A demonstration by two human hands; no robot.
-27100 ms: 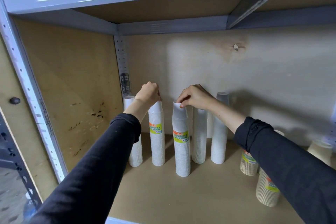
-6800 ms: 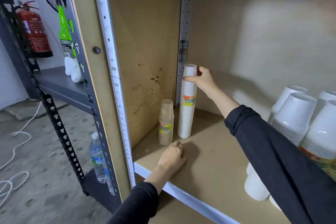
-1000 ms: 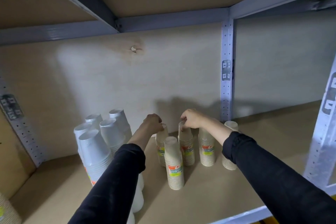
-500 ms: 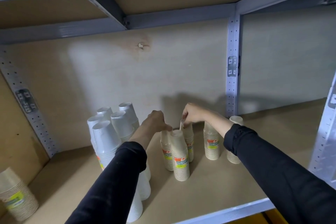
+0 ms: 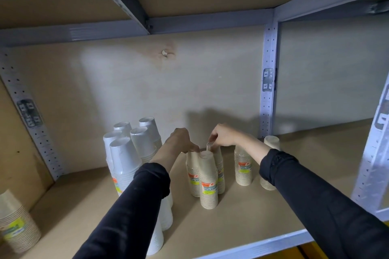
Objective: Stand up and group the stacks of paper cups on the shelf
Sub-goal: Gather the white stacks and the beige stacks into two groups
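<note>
Several short beige cup stacks stand upright on the shelf board (image 5: 242,218). Three of them huddle together in the middle, the front beige stack (image 5: 208,183) nearest me. My left hand (image 5: 182,141) grips the top of the left beige stack (image 5: 192,174) behind it. My right hand (image 5: 223,137) pinches the top of the rear beige stack (image 5: 219,166). Two more beige stacks (image 5: 243,169) stand apart to the right, partly behind my right sleeve. A tight group of tall white cup stacks (image 5: 130,153) stands to the left.
One lone beige stack (image 5: 15,223) sits at the far left front corner. A grey perforated upright (image 5: 268,82) rises at the back right, another at the right front (image 5: 372,164). The upper shelf hangs low overhead. Bare board lies along the front edge.
Both hands have drawn the two rear beige stacks closer to the front one, forming a tight cluster of three. The view has shifted slightly, showing more of the lone stack at far left.
</note>
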